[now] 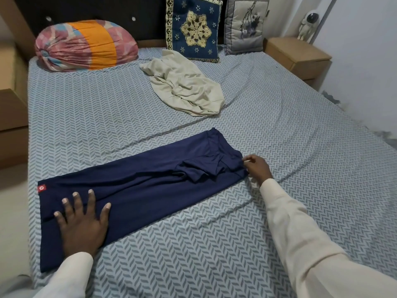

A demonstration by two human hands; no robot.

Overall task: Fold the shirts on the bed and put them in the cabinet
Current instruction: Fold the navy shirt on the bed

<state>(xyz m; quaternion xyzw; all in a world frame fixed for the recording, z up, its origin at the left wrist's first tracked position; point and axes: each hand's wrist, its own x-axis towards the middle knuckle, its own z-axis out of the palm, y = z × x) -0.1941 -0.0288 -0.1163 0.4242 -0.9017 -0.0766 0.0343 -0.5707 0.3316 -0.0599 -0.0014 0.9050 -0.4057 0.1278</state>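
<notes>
- The bed (pixel 279 117) has a grey-blue sheet with a herringbone pattern and stands against a dark padded headboard (pixel 96 9) with pale buttons.
- A light wooden nightstand (pixel 298 54) stands right of the headboard, and a small white astronaut figure (pixel 308 24) stands on it.
- A wooden drawer unit (pixel 10 108) is at the left side.
- The wall (pixel 365 61) at the right is white.
- The floor (pixel 12 201) at the left is pale.

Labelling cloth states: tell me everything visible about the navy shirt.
The navy shirt lies on the bed, folded into a long strip, thin and soft-looking, a sleeve bunched on top near its right end, a red tag at its left edge. The left hand presses flat on it; the right hand pinches its right end.
</notes>
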